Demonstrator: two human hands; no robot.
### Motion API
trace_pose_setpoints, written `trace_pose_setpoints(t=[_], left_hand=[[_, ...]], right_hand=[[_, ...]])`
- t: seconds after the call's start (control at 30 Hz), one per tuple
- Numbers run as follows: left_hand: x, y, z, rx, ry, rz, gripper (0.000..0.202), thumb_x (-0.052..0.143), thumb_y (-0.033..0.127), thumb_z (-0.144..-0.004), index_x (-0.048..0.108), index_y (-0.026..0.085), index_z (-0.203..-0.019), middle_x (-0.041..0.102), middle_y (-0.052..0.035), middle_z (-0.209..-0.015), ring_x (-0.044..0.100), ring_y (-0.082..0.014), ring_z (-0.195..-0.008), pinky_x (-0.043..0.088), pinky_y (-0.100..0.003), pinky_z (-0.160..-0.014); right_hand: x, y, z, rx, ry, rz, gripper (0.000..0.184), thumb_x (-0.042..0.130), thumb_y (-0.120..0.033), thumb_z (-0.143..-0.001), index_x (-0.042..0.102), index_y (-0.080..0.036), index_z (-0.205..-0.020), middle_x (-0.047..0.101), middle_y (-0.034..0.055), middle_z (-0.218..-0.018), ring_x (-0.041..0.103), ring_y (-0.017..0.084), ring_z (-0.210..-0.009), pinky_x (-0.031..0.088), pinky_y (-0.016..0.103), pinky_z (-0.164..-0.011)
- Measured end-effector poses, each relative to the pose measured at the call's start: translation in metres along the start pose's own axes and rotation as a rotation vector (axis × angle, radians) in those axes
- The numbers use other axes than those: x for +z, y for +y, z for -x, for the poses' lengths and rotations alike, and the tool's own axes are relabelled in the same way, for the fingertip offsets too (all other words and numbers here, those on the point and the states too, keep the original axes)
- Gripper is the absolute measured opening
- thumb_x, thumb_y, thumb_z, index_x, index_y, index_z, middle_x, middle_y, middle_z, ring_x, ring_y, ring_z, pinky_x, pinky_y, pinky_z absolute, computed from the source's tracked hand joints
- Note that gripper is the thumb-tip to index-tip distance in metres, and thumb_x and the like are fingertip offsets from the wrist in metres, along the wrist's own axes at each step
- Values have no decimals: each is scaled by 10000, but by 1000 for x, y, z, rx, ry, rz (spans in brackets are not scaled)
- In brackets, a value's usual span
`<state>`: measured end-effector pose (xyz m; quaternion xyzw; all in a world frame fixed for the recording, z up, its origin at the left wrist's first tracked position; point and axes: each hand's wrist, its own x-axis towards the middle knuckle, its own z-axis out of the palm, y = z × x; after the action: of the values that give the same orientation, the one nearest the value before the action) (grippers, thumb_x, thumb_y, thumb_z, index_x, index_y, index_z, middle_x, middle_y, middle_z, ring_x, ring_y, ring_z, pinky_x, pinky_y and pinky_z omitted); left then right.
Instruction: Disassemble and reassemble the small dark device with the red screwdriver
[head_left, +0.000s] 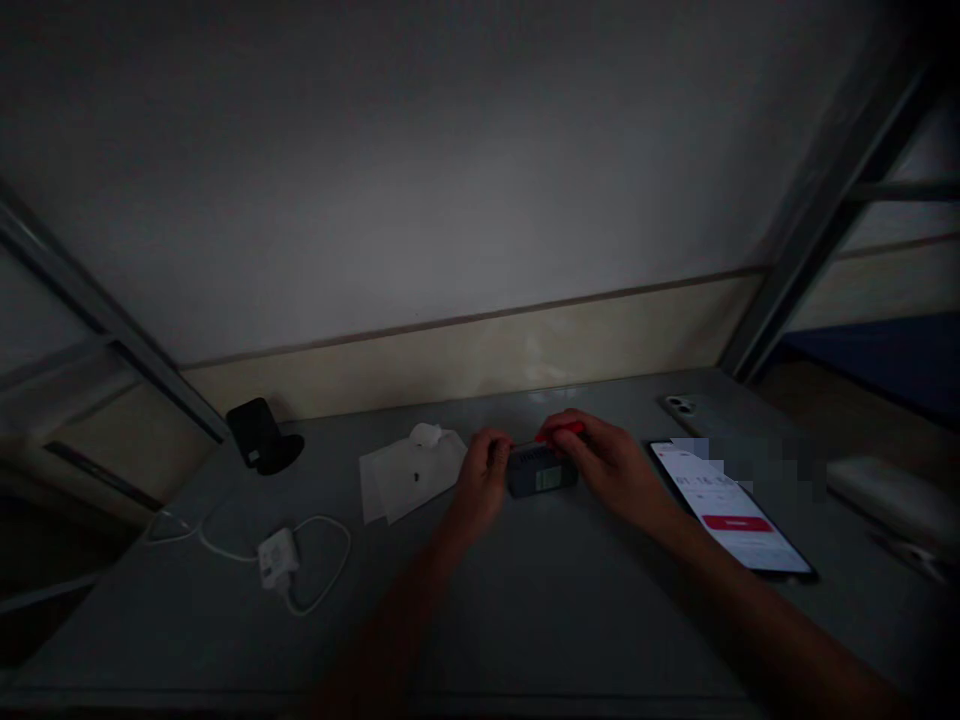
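Observation:
A small dark box-shaped device [544,478] with slots along its top edge and a pale label on its face sits on the grey table. My left hand [484,475] is closed at the device's left end, its fingertips by the upper left corner. Closed around a red-handled screwdriver [566,430], my right hand [607,460] is at the device's right end. The screwdriver's thin shaft lies over the top edge and points left, toward my left fingertips. Its tip is too small and dark to make out.
White sheets [416,475] with a small white object [426,434] and a tiny dark piece lie left. Further left are a white charger [277,558] with its cable and a black stand [259,435]. A lit phone [731,515] and another phone [690,412] lie right. Behind rises a wall [465,220].

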<state>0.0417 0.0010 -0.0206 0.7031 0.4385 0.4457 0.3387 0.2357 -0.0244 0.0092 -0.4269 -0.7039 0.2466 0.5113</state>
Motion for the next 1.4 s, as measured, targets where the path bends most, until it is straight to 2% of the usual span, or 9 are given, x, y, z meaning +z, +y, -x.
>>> trace_pose_setpoints(t=[0.2,0.43,0.6,0.83,0.93,1.03,1.17,1.4], left_hand=[[-2,2,-1,60,20,-58,247,444,340,-1018,593,181,-901,577,-53,-942,528,-191,-947,417,-318,-878],[-1,5,-2,23,15,-57,278,510,379,-988,653,172,-870,587,-55,-901,546,-190,-898,419,-302,-811],[0,2,-3,6,13,-41,309,519,411,-983,694,169,-907,631,-66,-923,577,-193,-897,427,-300,-805],[-3,6,-3,33,-76,-43,252,514,311,-985,722,167,-994,672,-98,-1033,598,-217,-1005,462,-334,-877],[-7,12,-3,26,-71,-113,211,539,271,-961,730,183,-979,676,-95,-1043,581,-229,-1032,461,-356,-896],[-13,18,-3,60,-76,-173,217,524,196,-941,739,209,-967,675,-81,-1068,563,-233,-1076,425,-400,-988],[-22,23,-4,87,-136,-198,289,487,121,-914,755,227,-940,671,-71,-1106,566,-231,-1119,382,-431,-1066],[-39,28,-6,121,-372,-168,274,524,158,-936,769,256,-1011,672,-66,-1271,588,-228,-1208,403,-435,-1089]], right_hand=[[2,-3,1,24,78,-30,204,562,-382,-970,653,-207,-1023,706,51,-897,671,185,-788,541,292,-720],[6,-4,7,27,171,42,275,618,-424,-932,650,-241,-1134,713,81,-961,692,229,-862,547,260,-532],[8,-1,8,-1,174,105,268,593,-426,-951,652,-244,-1137,712,76,-972,688,220,-850,571,279,-574],[7,1,4,45,155,108,304,594,-433,-948,650,-224,-1161,720,76,-925,694,221,-821,541,256,-519],[6,-1,4,45,161,98,314,588,-439,-949,646,-223,-1169,721,78,-923,697,223,-825,544,252,-516],[6,-4,4,34,154,94,319,585,-439,-950,642,-222,-1176,719,78,-911,698,225,-817,548,255,-513],[6,-5,5,26,148,82,315,577,-428,-958,630,-235,-1201,708,65,-877,691,218,-799,547,255,-516],[7,-4,4,38,128,102,328,577,-411,-961,621,-232,-1232,697,60,-882,682,207,-787,550,268,-563]])
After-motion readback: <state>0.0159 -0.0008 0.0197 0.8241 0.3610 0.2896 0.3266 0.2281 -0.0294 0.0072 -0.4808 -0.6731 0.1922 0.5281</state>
